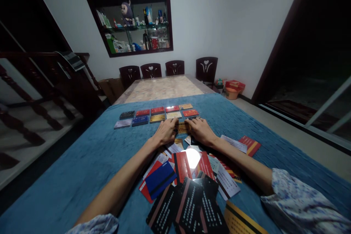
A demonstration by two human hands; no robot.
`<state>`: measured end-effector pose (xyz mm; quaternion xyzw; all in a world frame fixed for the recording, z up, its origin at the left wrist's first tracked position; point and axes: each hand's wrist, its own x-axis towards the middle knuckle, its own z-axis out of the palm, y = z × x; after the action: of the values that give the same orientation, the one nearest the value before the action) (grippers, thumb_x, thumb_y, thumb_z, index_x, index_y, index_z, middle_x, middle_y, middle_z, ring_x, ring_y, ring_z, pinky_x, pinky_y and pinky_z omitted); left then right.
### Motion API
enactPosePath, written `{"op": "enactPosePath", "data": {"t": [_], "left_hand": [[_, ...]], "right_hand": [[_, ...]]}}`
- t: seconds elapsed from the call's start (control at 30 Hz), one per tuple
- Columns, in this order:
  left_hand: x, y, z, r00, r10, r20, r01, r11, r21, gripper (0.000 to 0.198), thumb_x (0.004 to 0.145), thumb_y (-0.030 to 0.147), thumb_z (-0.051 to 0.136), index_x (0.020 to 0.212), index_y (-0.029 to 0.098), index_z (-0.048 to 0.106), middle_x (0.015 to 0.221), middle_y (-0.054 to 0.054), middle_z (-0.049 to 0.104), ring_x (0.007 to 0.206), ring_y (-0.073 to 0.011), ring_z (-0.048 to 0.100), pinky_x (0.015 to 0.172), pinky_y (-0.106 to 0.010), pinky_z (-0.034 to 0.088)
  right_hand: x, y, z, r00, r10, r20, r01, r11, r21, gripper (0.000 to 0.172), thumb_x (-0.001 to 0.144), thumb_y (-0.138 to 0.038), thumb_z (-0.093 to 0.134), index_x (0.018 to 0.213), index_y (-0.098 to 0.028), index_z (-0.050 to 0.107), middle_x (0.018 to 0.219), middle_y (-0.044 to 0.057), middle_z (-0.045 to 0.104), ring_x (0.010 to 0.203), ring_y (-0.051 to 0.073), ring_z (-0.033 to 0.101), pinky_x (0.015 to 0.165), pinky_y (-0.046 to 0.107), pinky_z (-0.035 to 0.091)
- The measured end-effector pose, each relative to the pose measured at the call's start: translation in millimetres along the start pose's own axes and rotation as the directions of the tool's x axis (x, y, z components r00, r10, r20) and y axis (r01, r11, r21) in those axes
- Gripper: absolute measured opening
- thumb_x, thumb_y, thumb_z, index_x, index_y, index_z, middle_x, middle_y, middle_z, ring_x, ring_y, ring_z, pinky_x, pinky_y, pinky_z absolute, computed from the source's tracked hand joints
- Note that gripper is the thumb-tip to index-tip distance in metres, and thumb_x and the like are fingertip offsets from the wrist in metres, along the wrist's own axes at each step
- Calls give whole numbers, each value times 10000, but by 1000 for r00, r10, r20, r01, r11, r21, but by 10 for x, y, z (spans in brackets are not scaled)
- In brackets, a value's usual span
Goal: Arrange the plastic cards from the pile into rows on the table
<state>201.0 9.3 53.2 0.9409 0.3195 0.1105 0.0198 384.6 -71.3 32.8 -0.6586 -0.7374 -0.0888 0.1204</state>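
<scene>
hands (166, 130) seemingly at edges of gold card (183, 128)

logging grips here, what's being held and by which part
A gold card, perhaps a stack: the left hand holds its left end, the right hand its right end.

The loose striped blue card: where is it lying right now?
In the head view, the blue card lies below and left of centre, beside a red card, just beyond the black cards.
</scene>
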Motion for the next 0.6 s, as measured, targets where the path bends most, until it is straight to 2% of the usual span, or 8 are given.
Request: {"op": "enactPosePath", "data": {"t": [0.27, 0.43, 0.6], "left_hand": [[-20, 70, -88, 1000, 4, 11, -4, 1000, -16, 393, 769, 223, 609, 1146, 190, 502, 1140, -124, 590, 1115, -307, 538, 913, -429, 416], [-11, 40, -56, 1000, 16, 18, -15, 1000, -24, 434, 745, 241, 626, 1156, 191, 496, 1138, -116, 575, 1109, -313, 526, 915, -444, 402], [6, 29, -14, 999, 32, 8, -32, 999, -21, 449, 747, 223, 633, 1171, 188, 490, 1162, -120, 576, 1112, -306, 528, 920, -438, 383]], "right_hand": [[12, 81, -8, 999, -36, -20, 36, 999, 7, 466, 918, -273, 537, 1374, -182, 512, 1210, 164, 610, 1119, 280, 494, 885, 377, 363], [16, 143, -53, 996, -88, 1, 88, 995, 47, 528, 893, -372, 589, 1379, -178, 509, 1203, 168, 576, 1100, 288, 481, 868, 389, 378], [20, 203, -99, 992, -119, 41, 116, 991, 69, 584, 869, -384, 638, 1394, -170, 498, 1225, 172, 562, 1131, 295, 472, 866, 391, 386]]}}
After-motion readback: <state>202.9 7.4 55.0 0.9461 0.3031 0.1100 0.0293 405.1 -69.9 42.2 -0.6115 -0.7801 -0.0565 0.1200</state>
